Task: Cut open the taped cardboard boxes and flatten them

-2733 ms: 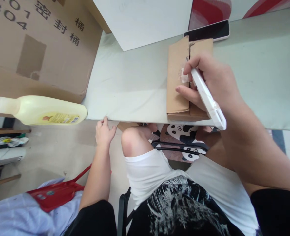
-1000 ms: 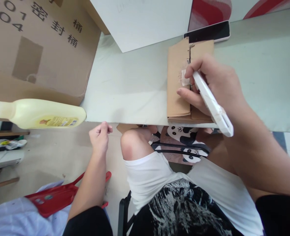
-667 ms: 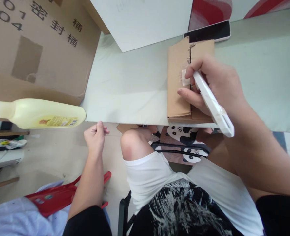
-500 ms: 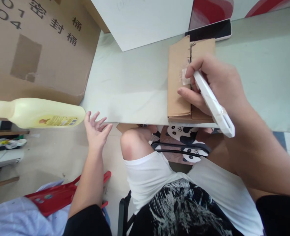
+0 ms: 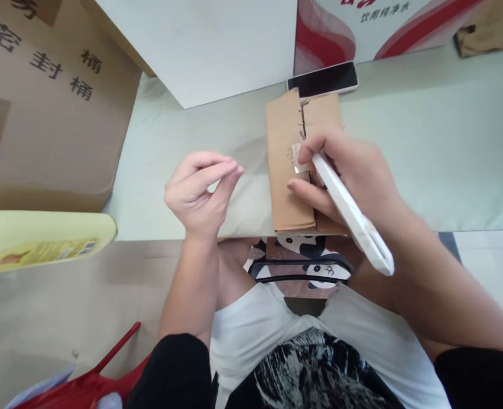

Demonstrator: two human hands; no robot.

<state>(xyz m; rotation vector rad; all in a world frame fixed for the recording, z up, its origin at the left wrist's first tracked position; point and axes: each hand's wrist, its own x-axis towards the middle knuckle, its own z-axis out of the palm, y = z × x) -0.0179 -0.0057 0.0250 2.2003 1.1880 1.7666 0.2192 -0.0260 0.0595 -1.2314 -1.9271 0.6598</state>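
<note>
Phone [image 5: 323, 78] just behind small carton [image 5: 286, 196]; yellow bottle [image 5: 42, 241] near large carton [image 5: 63, 136].

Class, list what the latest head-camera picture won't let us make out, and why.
All in the head view:
- Cardboard box: inside hidden by its flaps.
- Yellow bottle: one end cut off by left edge.
- Label: print too small, blurred.
- Right hand: some fingers hidden behind white tool.
- Red object: cut off by bottom edge.

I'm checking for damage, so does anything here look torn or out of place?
Yes: the small cardboard box by the right hand. Its top seam shows jagged dark marks, possibly tears, near the far end, where the flaps look uneven.
</note>
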